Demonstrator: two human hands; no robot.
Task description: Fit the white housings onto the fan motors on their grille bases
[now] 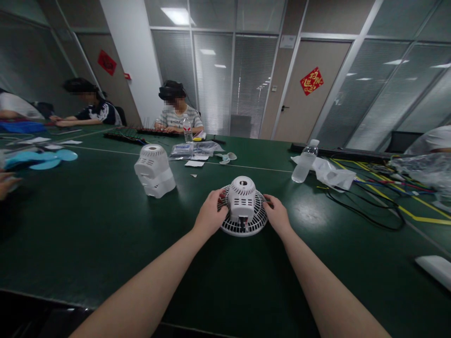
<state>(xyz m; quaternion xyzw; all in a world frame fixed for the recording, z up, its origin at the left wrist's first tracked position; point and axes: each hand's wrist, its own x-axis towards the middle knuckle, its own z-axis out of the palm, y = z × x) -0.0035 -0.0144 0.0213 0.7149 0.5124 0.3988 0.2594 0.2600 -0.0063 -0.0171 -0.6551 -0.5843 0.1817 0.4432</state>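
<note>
Between my hands a white fan head [241,206] rests on the green table, its round slotted grille down and its motor housing on top. A dark opening with what look like wires shows at the near side of the housing. My left hand [212,213] grips the grille's left rim, thumb on top. On the right rim, my right hand [277,212] has its fingers curled over the edge; its fingertips are partly hidden. Left of them stands a white fan base [155,171], wrapped in something translucent. A small pale fan blade [226,157] lies farther back.
A tilted-looking water bottle [305,162] stands at the right beside white plastic wrap [333,173] and black cables [373,211]. Bagged parts [193,149] lie at the back. Blue fan blades [45,159] are at the left near another person's hand [7,184]. Several people sit around the table.
</note>
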